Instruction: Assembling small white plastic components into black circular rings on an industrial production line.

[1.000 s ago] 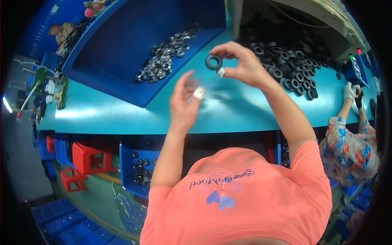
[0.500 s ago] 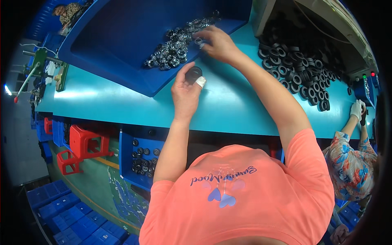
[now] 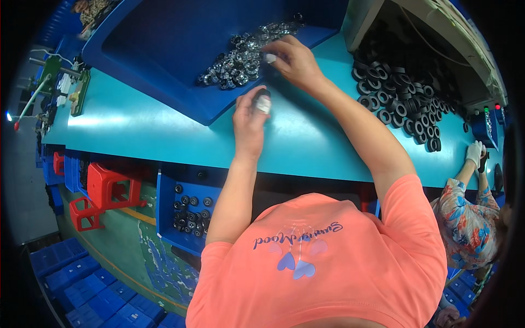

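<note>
Now the right hand [image 3: 295, 63] has dropped from mid-air into the blue tray [image 3: 164, 49] at the upper middle of the frame, its fingers pinched narrow on 1 piece at the edge of the heap of small shiny rings [image 3: 240, 54]. The black ring it held up 1 second ago has passed to the left hand [image 3: 251, 117], which grips it closed (a white finger cot shows beside it) just below the tray's lip, over the teal bench [image 3: 306, 147]. That suggests the shiny piece will next be joined to the black ring [image 3: 262, 99].
</note>
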A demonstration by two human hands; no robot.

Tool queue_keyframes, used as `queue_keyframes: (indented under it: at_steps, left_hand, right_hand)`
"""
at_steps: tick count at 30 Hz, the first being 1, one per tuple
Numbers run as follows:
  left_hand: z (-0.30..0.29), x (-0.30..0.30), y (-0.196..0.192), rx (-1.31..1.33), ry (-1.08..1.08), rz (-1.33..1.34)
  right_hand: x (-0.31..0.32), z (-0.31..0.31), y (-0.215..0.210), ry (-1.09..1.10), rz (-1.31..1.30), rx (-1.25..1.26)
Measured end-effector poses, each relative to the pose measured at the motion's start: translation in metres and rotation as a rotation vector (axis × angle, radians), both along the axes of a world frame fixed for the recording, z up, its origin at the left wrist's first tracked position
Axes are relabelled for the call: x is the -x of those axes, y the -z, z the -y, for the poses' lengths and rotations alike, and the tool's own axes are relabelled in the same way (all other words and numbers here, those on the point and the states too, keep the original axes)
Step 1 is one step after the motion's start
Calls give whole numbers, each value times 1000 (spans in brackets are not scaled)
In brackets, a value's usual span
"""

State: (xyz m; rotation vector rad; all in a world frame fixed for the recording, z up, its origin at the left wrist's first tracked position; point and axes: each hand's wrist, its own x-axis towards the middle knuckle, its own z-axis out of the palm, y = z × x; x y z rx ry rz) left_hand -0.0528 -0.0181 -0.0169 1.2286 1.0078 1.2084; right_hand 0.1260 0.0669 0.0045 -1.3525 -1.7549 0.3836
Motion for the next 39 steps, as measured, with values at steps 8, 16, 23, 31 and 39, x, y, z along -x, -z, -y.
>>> queue_keyframes:
  at_steps: [8,16,23,31,39]
  left_hand:
    - [-11,6,11,405,325,802]
    - [-11,7,18,432,321,830]
    - [-10,6,18,449,302,797]
    - [-9,4,18,461,282,772]
    - [-8,2,18,437,322,772]
  right_hand:
    - [-9,67,-17,-144,-624,558]
    - [-8,96,-3,-210,-781,595]
    - [-12,101,2,-219,-808,545]
    - [-13,101,4,-230,-780,521]
    - [-12,103,8,-279,-809,506]
